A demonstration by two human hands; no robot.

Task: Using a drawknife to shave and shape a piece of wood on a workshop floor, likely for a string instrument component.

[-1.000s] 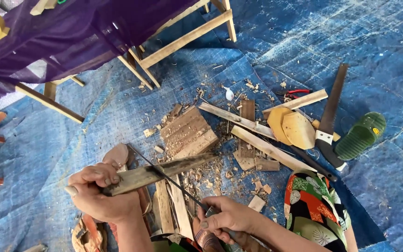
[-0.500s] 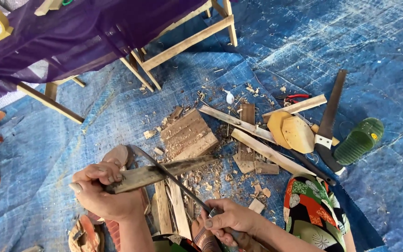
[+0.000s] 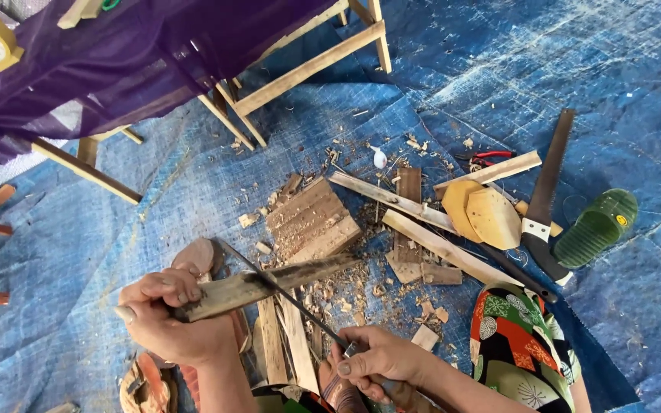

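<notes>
My left hand [image 3: 166,313] grips one end of a flat grey-brown wooden slat [image 3: 269,284], holding it roughly level above the tarp. My right hand [image 3: 380,361] is closed on the handle of a long thin knife [image 3: 284,291], whose dark blade lies across the slat's upper edge near its middle. Under the slat lie pale wood strips [image 3: 284,344] and scattered shavings. A grooved wooden block [image 3: 313,219] sits just beyond the slat's tip.
A blue tarp [image 3: 590,92] covers the ground. To the right lie long wooden slats [image 3: 392,196], rounded tan wooden pieces [image 3: 483,214], a handsaw [image 3: 546,191], red pliers [image 3: 483,157] and a green sandal [image 3: 597,227]. A wooden frame [image 3: 307,69] draped with purple cloth [image 3: 139,53] stands behind.
The knife blade has slid a little along the slat while my left hand keeps the slat in place. Nothing else has moved.
</notes>
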